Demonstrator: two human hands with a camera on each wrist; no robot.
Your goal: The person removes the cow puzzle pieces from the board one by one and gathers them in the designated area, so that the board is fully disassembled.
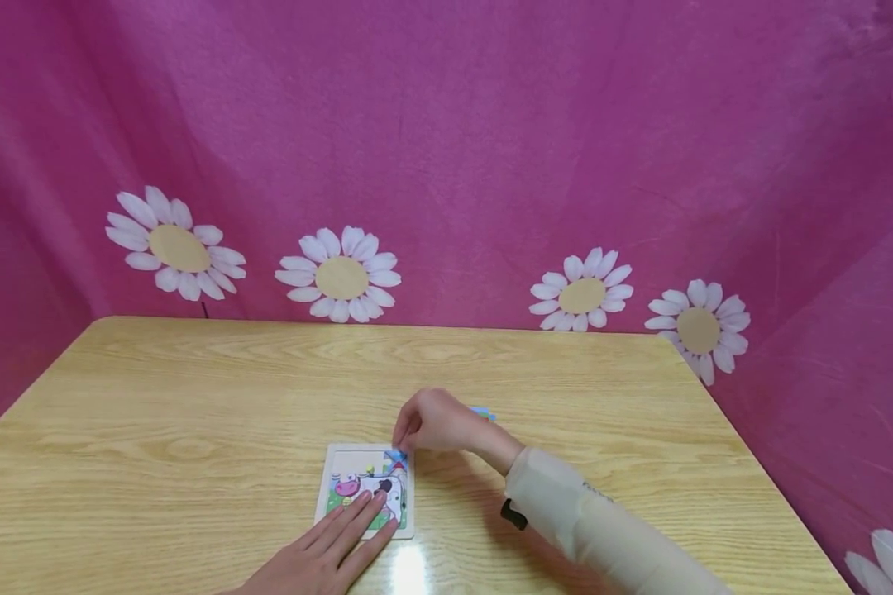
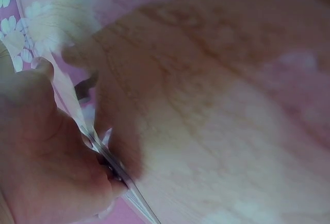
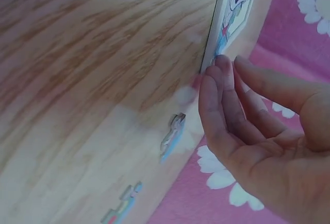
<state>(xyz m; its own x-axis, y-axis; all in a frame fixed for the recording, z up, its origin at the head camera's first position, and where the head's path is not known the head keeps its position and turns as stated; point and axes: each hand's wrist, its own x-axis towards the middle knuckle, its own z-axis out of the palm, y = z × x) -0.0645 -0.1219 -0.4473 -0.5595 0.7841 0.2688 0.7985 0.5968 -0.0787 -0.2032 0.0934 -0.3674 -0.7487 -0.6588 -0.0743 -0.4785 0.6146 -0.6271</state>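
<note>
A small jigsaw puzzle (image 1: 372, 489) with a cow picture lies in a white-edged tray (image 1: 411, 512); its upper left part shows a pale bare patch. My left hand (image 1: 327, 549) rests flat on the lower part of the picture, fingers straight. At the tray's upper right corner, my right hand (image 1: 439, 421) has its fingers bent and its thumb close to them, pinching a blue puzzle piece (image 1: 395, 455). The right wrist view shows those fingertips against the blue corner, with most of the piece hidden. In the left wrist view the tray (image 2: 121, 170) appears edge-on beneath the left hand.
Loose puzzle pieces (image 3: 173, 137) lie on the wooden table (image 1: 193, 413) beyond the right hand; in the head view a blue one (image 1: 482, 411) shows behind the wrist. A pink curtain (image 1: 446, 165) with white daisies hangs along the table's far edge and right side.
</note>
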